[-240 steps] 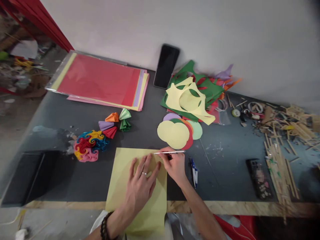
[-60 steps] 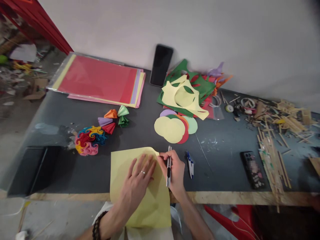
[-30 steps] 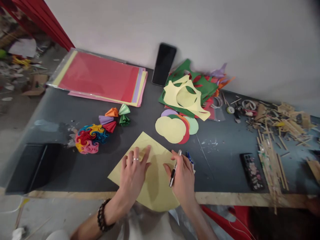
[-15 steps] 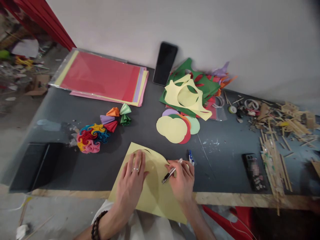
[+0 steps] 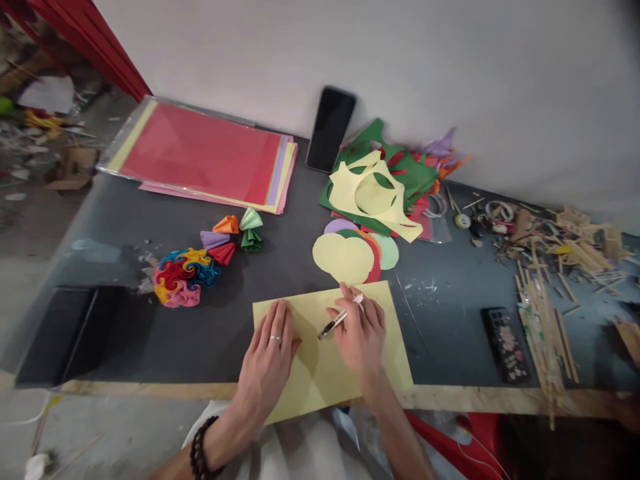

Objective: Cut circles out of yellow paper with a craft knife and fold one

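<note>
A pale yellow sheet of paper (image 5: 390, 333) lies at the table's near edge, turned so its long side runs left to right. My left hand (image 5: 270, 350) presses flat on its left part, fingers spread, a ring on one finger. My right hand (image 5: 360, 330) rests on the middle of the sheet and holds a slim metal craft knife (image 5: 336, 321), its tip pointing left and down toward the paper. A stack of cut paper circles (image 5: 350, 253) lies just beyond the sheet.
Farther back are a pile of coloured sheets (image 5: 200, 157), green and yellow offcuts (image 5: 380, 187) and a dark phone (image 5: 330, 130) leaning on the wall. Folded paper cones (image 5: 230, 237), a curled paper ball (image 5: 180, 280), a phone (image 5: 503, 343) and wooden sticks (image 5: 545, 320) lie around.
The yellow sheet has been rotated under my hands and now lies wide, covering the pens at its right. My right hand shifted onto the sheet with the knife.
</note>
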Motion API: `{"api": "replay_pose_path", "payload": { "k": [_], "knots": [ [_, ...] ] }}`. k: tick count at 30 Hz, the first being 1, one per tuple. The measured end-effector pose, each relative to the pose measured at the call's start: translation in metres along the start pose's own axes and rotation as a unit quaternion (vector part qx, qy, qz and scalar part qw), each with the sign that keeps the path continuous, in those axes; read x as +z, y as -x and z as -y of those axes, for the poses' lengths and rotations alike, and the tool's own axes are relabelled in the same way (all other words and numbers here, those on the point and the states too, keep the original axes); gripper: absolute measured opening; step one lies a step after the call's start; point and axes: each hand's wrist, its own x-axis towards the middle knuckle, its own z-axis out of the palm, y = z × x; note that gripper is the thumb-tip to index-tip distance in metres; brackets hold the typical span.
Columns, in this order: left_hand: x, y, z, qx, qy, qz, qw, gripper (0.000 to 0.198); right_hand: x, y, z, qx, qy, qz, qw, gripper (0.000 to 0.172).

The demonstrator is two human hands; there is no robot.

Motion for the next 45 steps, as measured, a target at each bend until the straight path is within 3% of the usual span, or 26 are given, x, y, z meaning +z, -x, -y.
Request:
{"api": "replay_pose_path", "payload": {
  "k": [4,10,13,20,29,45],
  "knots": [
    [0.001,-0.002,0.002,0.012,-0.016,0.02,1.0,0.055,0.002,-0.012,0.004,0.016,-0.128,0.018,0.992,0.04],
    [0.006,0.0,0.007,0.036,0.006,0.046,0.998,0.057,0.007,-0.02,0.022,0.112,-0.263,0.115,0.951,0.025],
    [0.008,-0.003,0.014,0.056,0.018,0.033,0.998,0.058,0.016,-0.023,0.023,0.15,-0.299,0.131,0.933,0.029],
    [0.004,-0.014,0.029,0.103,0.051,0.019,0.993,0.052,0.027,-0.022,0.016,0.126,-0.272,0.071,0.951,0.017],
    [0.002,-0.017,0.028,0.076,0.073,0.026,0.994,0.06,0.028,-0.022,0.012,0.057,-0.236,0.093,0.966,0.017],
    [0.006,-0.015,0.028,0.071,0.059,0.028,0.995,0.06,0.025,-0.018,0.013,0.047,-0.209,0.102,0.971,0.02]
  ]
}}
